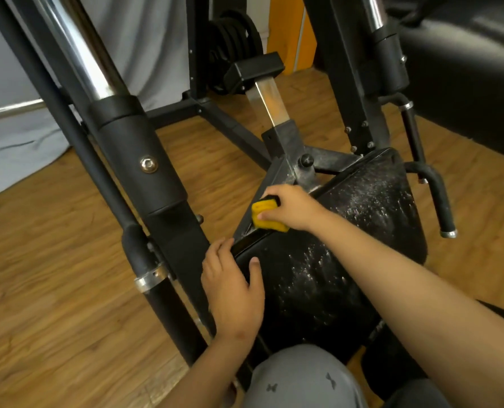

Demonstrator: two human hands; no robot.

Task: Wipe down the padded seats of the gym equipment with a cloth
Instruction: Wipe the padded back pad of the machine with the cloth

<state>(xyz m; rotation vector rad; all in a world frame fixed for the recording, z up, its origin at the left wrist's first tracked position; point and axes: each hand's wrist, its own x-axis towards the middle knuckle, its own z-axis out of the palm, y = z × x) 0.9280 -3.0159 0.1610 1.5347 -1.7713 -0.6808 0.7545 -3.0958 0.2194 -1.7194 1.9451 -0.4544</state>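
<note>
Right hand [292, 209] grasps the yellow sponge [264, 214] at the far-left edge of the black padded seat [347, 245]. Left hand [234, 285] clasps the seat's left edge.

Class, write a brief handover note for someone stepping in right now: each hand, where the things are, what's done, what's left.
Right hand grips the yellow sponge against the padded seat's far left edge, by the frame.
Left hand holds the seat's near left edge, thumb on top.
Done: no clearly wiped area shows.
Left: white specks cover most of the seat top; wipe it all.
</note>
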